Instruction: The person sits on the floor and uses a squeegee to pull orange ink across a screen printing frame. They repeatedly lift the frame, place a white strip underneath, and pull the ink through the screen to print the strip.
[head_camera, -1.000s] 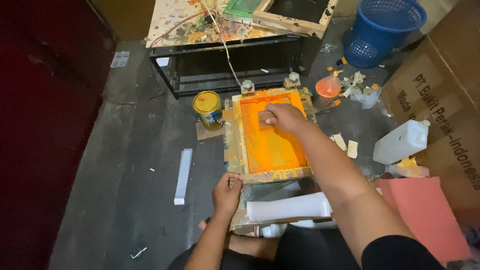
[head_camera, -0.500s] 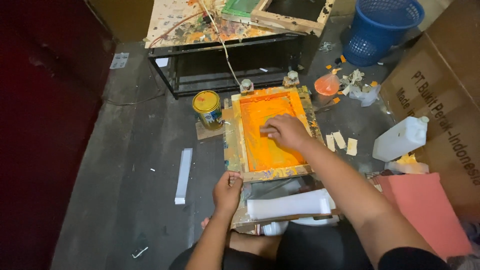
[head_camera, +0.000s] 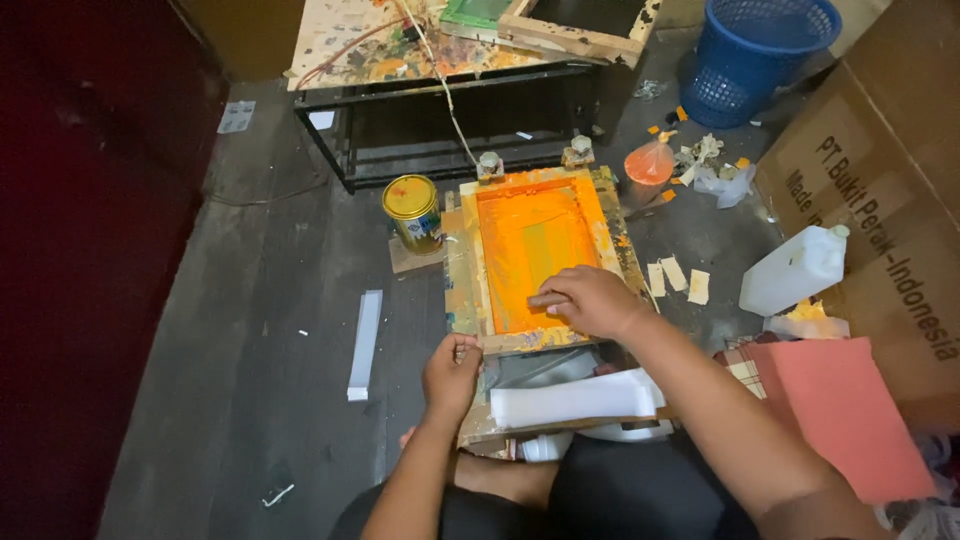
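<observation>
The right hand (head_camera: 590, 300) lies palm down, fingers curled, on the near part of the orange-inked printing screen (head_camera: 535, 250); what it holds under the fingers I cannot tell. The left hand (head_camera: 452, 375) grips the near left corner of the screen's wooden frame (head_camera: 462, 280). Beyond the left hand stands a yellow paint can (head_camera: 412, 210). Right of the right hand lies a white plastic jug (head_camera: 795, 270), well apart.

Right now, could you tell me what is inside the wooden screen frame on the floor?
Orange ink covers the mesh inside the wooden screen frame. The right hand presses at its near end, hiding whatever it holds. Anything beneath the mesh cannot be seen.
</observation>
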